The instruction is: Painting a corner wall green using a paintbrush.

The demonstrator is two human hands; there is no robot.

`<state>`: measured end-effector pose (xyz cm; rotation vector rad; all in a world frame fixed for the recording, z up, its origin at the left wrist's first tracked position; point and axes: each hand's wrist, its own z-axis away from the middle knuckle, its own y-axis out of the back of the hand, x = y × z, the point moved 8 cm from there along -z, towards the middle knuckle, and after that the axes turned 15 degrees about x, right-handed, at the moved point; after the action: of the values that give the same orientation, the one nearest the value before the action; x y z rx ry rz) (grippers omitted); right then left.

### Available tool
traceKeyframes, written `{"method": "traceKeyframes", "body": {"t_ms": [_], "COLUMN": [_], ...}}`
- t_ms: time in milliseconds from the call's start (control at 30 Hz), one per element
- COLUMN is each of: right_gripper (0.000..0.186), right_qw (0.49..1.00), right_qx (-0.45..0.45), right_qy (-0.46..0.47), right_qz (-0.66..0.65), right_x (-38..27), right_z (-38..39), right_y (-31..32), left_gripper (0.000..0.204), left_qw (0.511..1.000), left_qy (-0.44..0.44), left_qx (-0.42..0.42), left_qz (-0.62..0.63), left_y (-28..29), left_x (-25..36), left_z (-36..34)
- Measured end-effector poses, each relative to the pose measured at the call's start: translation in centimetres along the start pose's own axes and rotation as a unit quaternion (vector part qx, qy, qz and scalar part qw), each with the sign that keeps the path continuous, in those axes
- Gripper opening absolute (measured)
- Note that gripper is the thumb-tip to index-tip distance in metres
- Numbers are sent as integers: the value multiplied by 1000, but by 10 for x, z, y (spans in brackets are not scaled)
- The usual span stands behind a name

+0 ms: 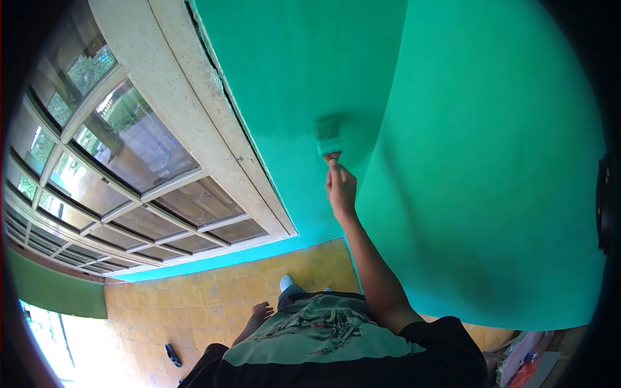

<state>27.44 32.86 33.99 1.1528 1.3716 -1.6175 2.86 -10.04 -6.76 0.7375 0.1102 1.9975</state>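
My right hand (341, 187) is closed round the handle of a paintbrush (328, 139), its blurred, teal-coated head against the turquoise wall (304, 77) between a white window frame and the wall's corner. The brush casts a shadow on the paint, and the wall shows uneven streaks. My left hand (262, 311) hangs low beside my body over the tiled floor, fingers apart and slightly bent, holding nothing.
A white-framed, many-paned window (132, 136) fills the left. The turquoise side wall (485, 129) bulges across the right. Below are yellow floor tiles (162, 304), a dark sandal (173, 355), my foot (286, 282) and assorted items (524, 362) at the lower right.
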Motion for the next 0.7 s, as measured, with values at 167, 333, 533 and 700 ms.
{"method": "traceKeyframes", "body": {"t_ms": [167, 333, 533, 700], "right_gripper": [59, 61, 56, 54], "right_qw": [965, 926, 972, 990], "right_qx": [67, 111, 65, 35], "right_qy": [101, -241, -112, 23], "right_qz": [234, 267, 198, 137], "right_x": [130, 197, 77, 16], "right_z": [-28, 26, 5, 4], "right_y": [58, 104, 44, 19], "left_gripper": [31, 30, 33, 34], "left_qw": [994, 993, 998, 997], "left_qy": [26, 45, 15, 33], "left_qx": [23, 20, 4, 15], "left_qz": [99, 108, 66, 68], "left_y": [-20, -12, -7, -6], "left_x": [25, 8, 3, -2], "left_z": [1, -3, -10, -9]}}
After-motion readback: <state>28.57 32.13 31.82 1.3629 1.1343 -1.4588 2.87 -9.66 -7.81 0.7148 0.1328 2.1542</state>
